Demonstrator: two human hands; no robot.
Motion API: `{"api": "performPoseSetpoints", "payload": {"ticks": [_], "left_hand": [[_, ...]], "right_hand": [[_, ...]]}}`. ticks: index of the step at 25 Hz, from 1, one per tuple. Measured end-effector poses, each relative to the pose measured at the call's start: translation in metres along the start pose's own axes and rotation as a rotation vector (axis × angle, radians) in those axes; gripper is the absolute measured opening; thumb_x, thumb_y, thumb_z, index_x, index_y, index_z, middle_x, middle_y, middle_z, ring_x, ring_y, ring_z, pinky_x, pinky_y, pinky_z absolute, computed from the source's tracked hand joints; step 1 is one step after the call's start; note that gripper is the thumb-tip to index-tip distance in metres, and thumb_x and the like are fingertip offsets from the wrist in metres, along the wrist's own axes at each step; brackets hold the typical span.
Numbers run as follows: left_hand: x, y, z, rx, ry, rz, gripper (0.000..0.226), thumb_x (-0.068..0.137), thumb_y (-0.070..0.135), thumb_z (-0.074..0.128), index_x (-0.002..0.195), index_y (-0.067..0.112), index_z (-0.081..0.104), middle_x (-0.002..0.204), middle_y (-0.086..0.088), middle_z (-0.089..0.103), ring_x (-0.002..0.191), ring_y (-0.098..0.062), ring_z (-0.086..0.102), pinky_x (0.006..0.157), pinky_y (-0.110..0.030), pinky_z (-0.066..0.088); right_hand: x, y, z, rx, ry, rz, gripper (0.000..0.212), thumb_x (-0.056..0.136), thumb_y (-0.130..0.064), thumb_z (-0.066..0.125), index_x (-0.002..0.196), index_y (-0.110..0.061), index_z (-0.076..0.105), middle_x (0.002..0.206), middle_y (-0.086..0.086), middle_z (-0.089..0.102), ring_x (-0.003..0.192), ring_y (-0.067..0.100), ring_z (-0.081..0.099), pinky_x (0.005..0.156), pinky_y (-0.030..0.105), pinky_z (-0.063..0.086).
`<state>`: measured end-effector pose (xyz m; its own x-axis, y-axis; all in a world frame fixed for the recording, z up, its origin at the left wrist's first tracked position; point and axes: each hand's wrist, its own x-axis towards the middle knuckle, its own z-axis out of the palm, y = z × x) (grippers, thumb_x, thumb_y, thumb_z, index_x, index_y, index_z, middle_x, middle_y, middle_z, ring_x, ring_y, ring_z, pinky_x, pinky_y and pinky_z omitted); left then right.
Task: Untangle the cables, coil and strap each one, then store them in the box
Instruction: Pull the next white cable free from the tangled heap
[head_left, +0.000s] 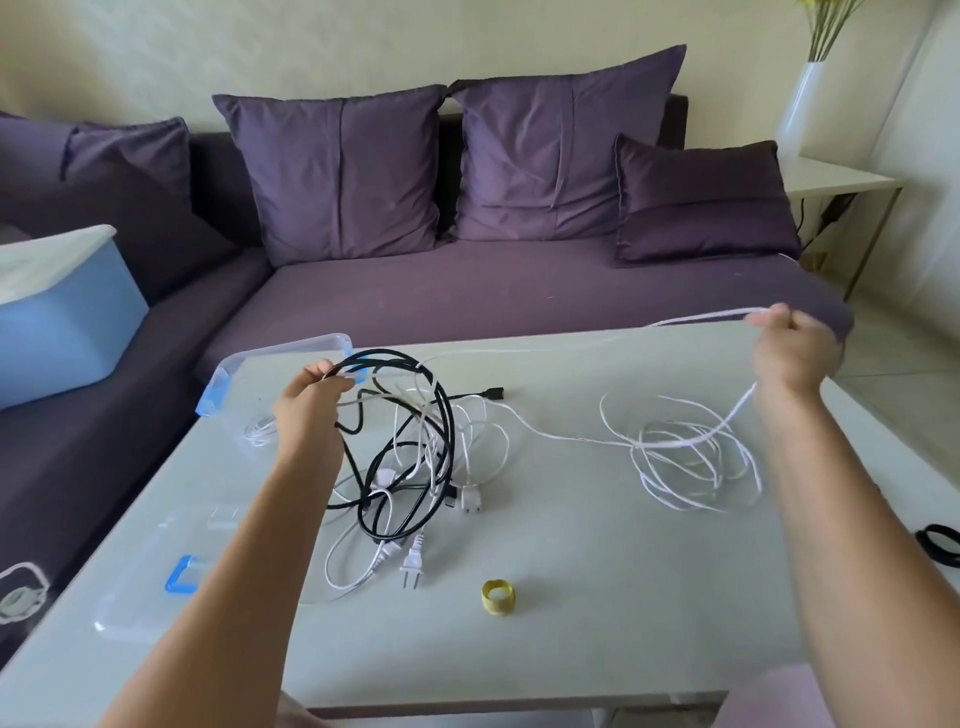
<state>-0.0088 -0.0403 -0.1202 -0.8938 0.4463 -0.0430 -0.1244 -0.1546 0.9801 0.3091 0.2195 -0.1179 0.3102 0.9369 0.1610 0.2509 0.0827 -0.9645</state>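
On the pale tabletop (597, 597), a clear box (291, 346) stands at the far left with its lid (145, 587) nearer. The cable tangle (415, 467) lies mid-table. The left hand (311, 410) has its grip closed round a raised black cable (448, 415) loop. The right hand (792, 353) pinches a lifted white cable (691, 457) above its loose pile. A yellow strap roll (498, 597) lies nearby.
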Motion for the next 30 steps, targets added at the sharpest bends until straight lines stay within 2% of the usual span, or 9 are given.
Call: {"api": "performPoseSetpoints", "payload": {"ticks": [4,7,9,13,17,21,24,27,30], "left_hand": [[-0.012,0.003,0.018,-0.020,-0.228,0.076,0.039,0.083,-0.016,0.049,0.069,0.019,0.044,0.055,0.015,0.048,0.051,0.002,0.043,0.049,-0.010,0.033],[-0.019,0.001,0.030,0.034,-0.347,0.131,0.039,0.084,-0.018,0.048,0.069,0.017,0.043,0.049,0.017,0.047,0.047,0.004,0.044,0.049,-0.009,0.033],[-0.019,0.001,0.030,0.056,-0.381,0.169,0.038,0.083,-0.019,0.048,0.070,0.016,0.044,0.049,0.017,0.050,0.047,0.004,0.047,0.050,-0.008,0.035],[-0.008,0.001,0.015,0.258,-0.393,0.238,0.046,0.079,-0.017,0.054,0.059,0.024,0.053,0.058,0.003,0.051,0.060,-0.013,0.045,0.056,-0.020,0.033],[0.012,-0.002,-0.002,0.615,-0.177,0.299,0.042,0.074,-0.014,0.059,0.055,0.023,0.052,0.065,-0.007,0.041,0.062,-0.019,0.035,0.051,-0.026,0.023],[0.010,-0.003,-0.002,0.715,-0.066,0.348,0.051,0.076,-0.016,0.048,0.046,0.025,0.055,0.090,0.004,0.055,0.076,-0.020,0.049,0.062,-0.026,0.039],[0.006,-0.008,-0.002,0.878,-0.101,0.439,0.053,0.073,-0.016,0.045,0.048,0.028,0.059,0.097,0.012,0.056,0.092,-0.022,0.055,0.086,-0.046,0.043],[0.001,-0.012,0.003,0.835,-0.176,0.427,0.053,0.076,-0.020,0.045,0.051,0.024,0.059,0.092,0.008,0.059,0.095,-0.019,0.054,0.080,-0.029,0.041],[-0.004,-0.015,0.010,0.708,-0.221,0.366,0.049,0.078,-0.023,0.039,0.052,0.015,0.056,0.077,0.008,0.062,0.084,-0.018,0.057,0.067,-0.020,0.041]], "right_hand": [[-0.047,-0.012,0.031,-0.227,-0.541,-0.262,0.033,0.092,-0.004,0.048,0.122,-0.006,0.062,0.123,0.011,0.062,0.113,0.023,0.057,0.088,0.025,0.044],[-0.126,-0.046,0.058,-0.079,-1.132,-0.251,0.036,0.096,-0.028,0.052,0.129,-0.014,0.052,0.116,-0.005,0.057,0.104,0.005,0.053,0.081,0.014,0.041],[-0.156,-0.048,0.069,-0.175,-1.329,-0.340,0.026,0.092,-0.036,0.057,0.108,-0.016,0.059,0.088,-0.006,0.060,0.074,0.001,0.056,0.072,0.016,0.043],[-0.134,-0.063,0.056,-0.156,-1.057,-0.593,0.025,0.094,-0.023,0.056,0.072,-0.015,0.064,0.056,-0.010,0.054,0.042,0.000,0.036,0.048,0.017,0.027],[-0.069,-0.075,0.017,0.445,-0.433,-0.235,0.034,0.095,-0.023,0.052,0.062,-0.020,0.055,0.039,-0.014,0.036,0.041,0.001,0.028,0.044,0.015,0.023],[-0.037,-0.051,0.012,0.423,-0.124,-0.046,0.034,0.091,-0.024,0.048,0.057,-0.020,0.054,0.050,-0.006,0.035,0.048,0.010,0.030,0.049,0.025,0.025],[-0.022,-0.028,0.017,0.032,-0.209,-0.097,0.032,0.088,-0.026,0.045,0.073,-0.009,0.068,0.059,0.004,0.052,0.059,0.025,0.049,0.062,0.032,0.036],[-0.020,0.000,0.028,-0.697,-0.537,-0.122,0.029,0.089,-0.011,0.047,0.104,0.002,0.069,0.105,0.019,0.068,0.102,0.034,0.061,0.086,0.033,0.046],[-0.070,-0.003,0.053,-0.632,-0.921,-0.272,0.034,0.092,0.001,0.043,0.123,-0.001,0.058,0.131,0.011,0.057,0.123,0.025,0.052,0.104,0.032,0.039]]}}
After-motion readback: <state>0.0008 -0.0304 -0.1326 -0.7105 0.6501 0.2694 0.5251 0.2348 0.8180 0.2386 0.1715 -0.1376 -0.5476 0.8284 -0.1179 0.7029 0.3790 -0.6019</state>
